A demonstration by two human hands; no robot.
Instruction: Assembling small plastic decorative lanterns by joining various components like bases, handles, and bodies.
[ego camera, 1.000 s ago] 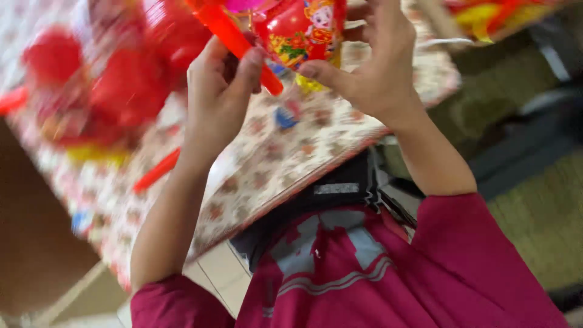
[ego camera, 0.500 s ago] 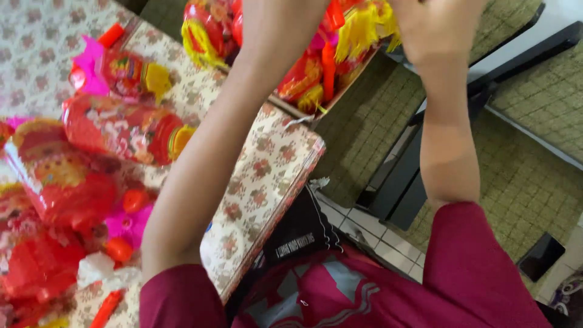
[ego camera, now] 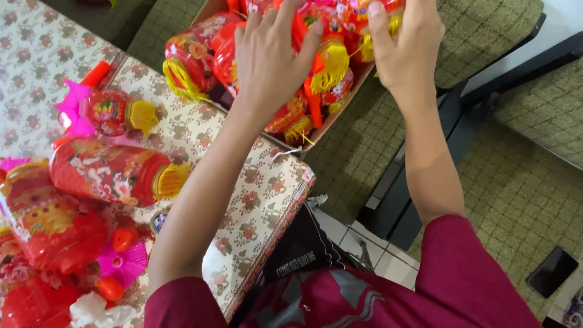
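On the floral-patterned tabletop (ego camera: 261,182), red plastic lanterns with yellow tassels (ego camera: 115,170) lie at nine o'clock. The left hand (ego camera: 273,61), fingers spread, presses the lanterns in the cardboard box (ego camera: 340,112) at twelve o'clock; the right hand (ego camera: 404,45) pinches a yellow-tasselled red lantern (ego camera: 388,15) there. Both hands have dropped further into view than half a second ago.

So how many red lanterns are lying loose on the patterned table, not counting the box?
3: small lantern by the pink star, long lantern below it, large lantern at the left edge. More may be hidden lower left.
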